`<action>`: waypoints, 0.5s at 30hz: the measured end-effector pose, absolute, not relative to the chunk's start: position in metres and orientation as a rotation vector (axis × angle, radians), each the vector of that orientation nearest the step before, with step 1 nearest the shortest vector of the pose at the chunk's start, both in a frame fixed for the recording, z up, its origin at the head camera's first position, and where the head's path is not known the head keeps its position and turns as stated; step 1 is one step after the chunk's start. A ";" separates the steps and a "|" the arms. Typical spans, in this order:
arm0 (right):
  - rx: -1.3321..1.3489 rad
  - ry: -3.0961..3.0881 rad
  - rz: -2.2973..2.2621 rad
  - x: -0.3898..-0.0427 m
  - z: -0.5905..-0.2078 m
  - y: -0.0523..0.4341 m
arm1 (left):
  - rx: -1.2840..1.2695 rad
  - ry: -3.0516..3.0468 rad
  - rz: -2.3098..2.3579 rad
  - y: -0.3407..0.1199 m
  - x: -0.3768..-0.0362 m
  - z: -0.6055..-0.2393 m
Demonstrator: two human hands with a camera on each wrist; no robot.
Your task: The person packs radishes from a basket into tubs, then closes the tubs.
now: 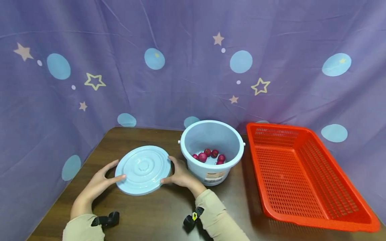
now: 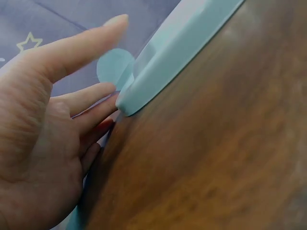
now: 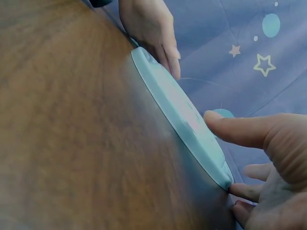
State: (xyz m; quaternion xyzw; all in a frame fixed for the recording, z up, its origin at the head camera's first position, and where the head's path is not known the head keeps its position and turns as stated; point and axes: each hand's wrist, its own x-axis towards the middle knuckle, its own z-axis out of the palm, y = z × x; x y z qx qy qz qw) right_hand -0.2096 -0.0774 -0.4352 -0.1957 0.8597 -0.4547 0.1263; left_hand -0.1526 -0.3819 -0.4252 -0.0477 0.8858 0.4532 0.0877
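A round light-blue plastic lid (image 1: 143,170) with raised rings lies at the left part of the wooden table. My left hand (image 1: 95,183) is at its left edge, thumb and fingers spread. In the left wrist view the fingertips (image 2: 109,88) are right at the rim, with the thumb raised apart from it. At the lid's right side is my right hand (image 1: 182,174), its thumb over the top and its fingers (image 3: 245,190) at the rim. A light-blue bucket (image 1: 211,125) beside the right hand contains several small dark-red round fruits (image 1: 202,157).
An orange-red perforated plastic basket (image 1: 324,221) stands on the right of the brown wooden table (image 1: 141,217). Behind the table hangs a purple curtain (image 1: 193,67) with stars and blue spots. The bucket stands close behind my right wrist.
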 end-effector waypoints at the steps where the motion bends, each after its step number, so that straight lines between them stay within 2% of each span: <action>1: -0.571 2.510 -1.307 -0.210 -0.435 -0.078 | -0.130 2.640 1.341 -0.383 -0.152 -0.426; 15: -0.757 2.734 -1.053 -0.211 -0.444 -0.086 | 0.130 2.762 1.137 -0.405 -0.152 -0.432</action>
